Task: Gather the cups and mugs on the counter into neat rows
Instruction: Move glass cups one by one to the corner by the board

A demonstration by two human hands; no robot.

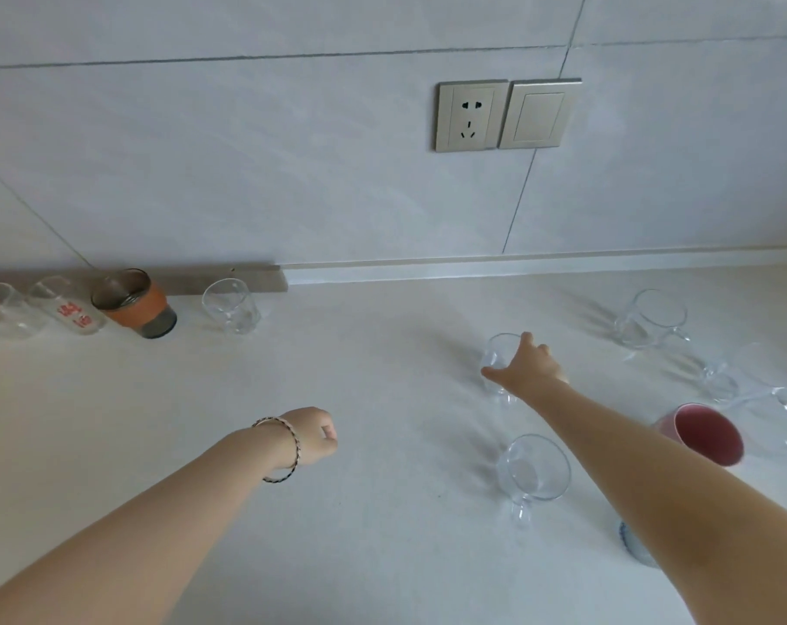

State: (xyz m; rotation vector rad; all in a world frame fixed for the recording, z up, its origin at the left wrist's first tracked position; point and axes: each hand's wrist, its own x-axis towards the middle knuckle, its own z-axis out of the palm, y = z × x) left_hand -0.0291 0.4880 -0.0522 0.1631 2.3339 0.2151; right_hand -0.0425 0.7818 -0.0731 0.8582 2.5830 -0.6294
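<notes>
My right hand (524, 369) grips a clear glass cup (496, 359) standing mid-counter, thumb on its near side and fingers round the far side. My left hand (313, 435) hovers over the counter with fingers curled, holding nothing. Against the wall at the left stands a row: two clear glasses (5, 309), one with red print (67, 311), an orange-sleeved cup (134, 304) and another clear glass (230, 306). Scattered at the right are a clear mug (536, 471), a pink mug (707, 433), a clear mug (653, 318) and more clear glassware (725, 381).
The white counter (360, 512) meets a tiled wall with a socket (470, 115) and switch (538, 112). A blue-rimmed item (630, 545) shows partly under my right forearm. A grey strip (247, 277) runs along the wall's base behind the left row.
</notes>
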